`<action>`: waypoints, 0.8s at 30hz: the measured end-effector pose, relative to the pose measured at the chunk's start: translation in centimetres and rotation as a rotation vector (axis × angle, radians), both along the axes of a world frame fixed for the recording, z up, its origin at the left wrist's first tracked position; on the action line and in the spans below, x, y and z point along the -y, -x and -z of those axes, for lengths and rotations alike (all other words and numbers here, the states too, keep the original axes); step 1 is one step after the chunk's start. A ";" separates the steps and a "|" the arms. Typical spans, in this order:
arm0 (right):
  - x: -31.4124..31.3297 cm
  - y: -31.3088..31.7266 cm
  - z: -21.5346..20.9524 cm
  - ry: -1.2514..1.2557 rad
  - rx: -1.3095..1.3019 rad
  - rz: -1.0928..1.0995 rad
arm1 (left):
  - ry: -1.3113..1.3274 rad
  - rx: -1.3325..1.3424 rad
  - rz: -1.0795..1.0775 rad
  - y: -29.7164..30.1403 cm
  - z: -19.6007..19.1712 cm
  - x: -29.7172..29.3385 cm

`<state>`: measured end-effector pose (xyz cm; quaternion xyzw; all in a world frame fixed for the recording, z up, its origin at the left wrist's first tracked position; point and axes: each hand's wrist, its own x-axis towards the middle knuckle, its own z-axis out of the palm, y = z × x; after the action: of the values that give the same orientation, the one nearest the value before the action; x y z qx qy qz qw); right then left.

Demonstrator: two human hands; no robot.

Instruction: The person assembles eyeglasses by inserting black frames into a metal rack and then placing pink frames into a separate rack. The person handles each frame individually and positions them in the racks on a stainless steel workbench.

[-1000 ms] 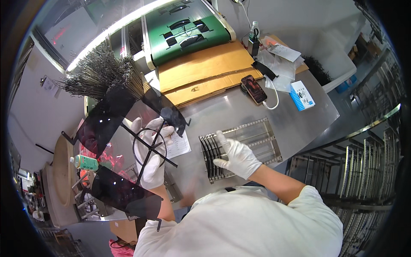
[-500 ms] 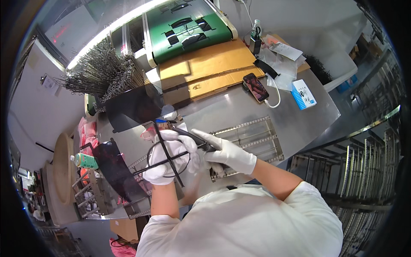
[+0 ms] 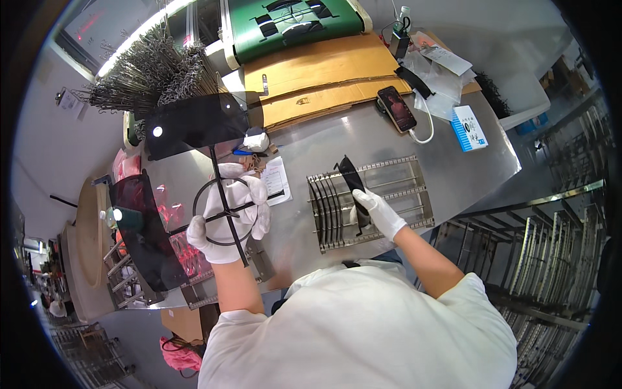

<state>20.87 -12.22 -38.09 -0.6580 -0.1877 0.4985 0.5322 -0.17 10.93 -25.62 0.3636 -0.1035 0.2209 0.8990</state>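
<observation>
- R hand point(image 3: 381, 214) has moved right vs 0.5 s ago, away from the L hand point(image 3: 236, 194) & ring frame point(image 3: 227, 212); now over the slotted rack point(image 3: 425, 194) w/ a dark curved panel point(image 3: 350, 175).
- Closest: white shirt point(image 3: 356, 330), short sleeves, bare forearms; white gloves on both hands.
- L hand: grip closed on ring frame (blk, thin crossbars), held up above the metal tabletop point(image 3: 295, 236). Two dark see-thru panels on it: upper panel point(image 3: 194, 126) at far end, side panel point(image 3: 148, 243) on L.
- R hand: grip narrow, pinching the dark curved panel approx. mid-length. Panel slightly tilted, just R of the row of panels point(image 3: 329, 211) standing in rack's L end; can't tell if it's seated in a slot.
- Slotted rack: flat on tabletop, R of ring frame.
- Btwn ring frame & rack: printed sheet point(image 3: 276, 181), blue pen point(image 3: 243, 153) nearby.
- Beyond, R side: smartphone point(image 3: 396, 109) w/ white cable point(image 3: 433, 126) plugged in; blue/white box point(image 3: 470, 129) near it.
- Farther: flat cardboard point(image 3: 324, 71), ctr; bundle of wire hooks point(image 3: 155, 71), L.
- Far end: green conveyor belt point(image 3: 253, 52), dark panels on top.
</observation>
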 end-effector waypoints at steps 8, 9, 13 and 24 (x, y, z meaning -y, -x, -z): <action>-1.2 1.4 -0.9 0.151 -0.032 -0.057 | -0.040 -0.032 -0.026 -0.2 -0.2 0.4; -1.0 1.2 -1.4 0.158 -0.104 -0.043 | -0.034 -0.034 -0.029 -0.3 -0.2 0.5; -1.2 1.5 0.9 0.173 0.128 -0.134 | -0.002 -0.019 0.004 -0.8 -0.5 0.6; -2.2 2.3 -1.8 0.458 0.911 -0.393 | -0.045 -0.047 0.008 -1.5 -0.2 0.8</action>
<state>18.60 -10.05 -36.27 -0.8590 -0.4052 0.2815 0.1367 1.30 10.15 -25.40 0.3885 -0.0888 0.2064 0.8936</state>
